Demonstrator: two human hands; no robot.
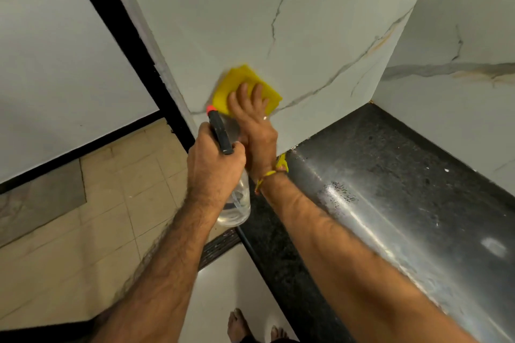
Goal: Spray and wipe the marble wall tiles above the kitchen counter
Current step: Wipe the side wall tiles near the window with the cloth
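Observation:
A white marble wall tile (250, 22) with grey veins fills the upper middle of the head view. My right hand (252, 117) presses a yellow cloth (237, 81) flat against the tile near its left edge, fingers spread over it. Just below and to the left, my left hand (214, 167) is closed around a clear spray bottle (237, 203). The bottle's black head with an orange nozzle tip (218, 128) points up toward the cloth. A yellow thread band circles my right wrist.
The black granite counter (404, 175) runs along the right, shiny at its front edge. A second marble wall (459, 36) meets the first in a corner at the right. A black door frame (133, 44) stands left, with beige floor tiles (111, 203) below. My bare feet show at the bottom.

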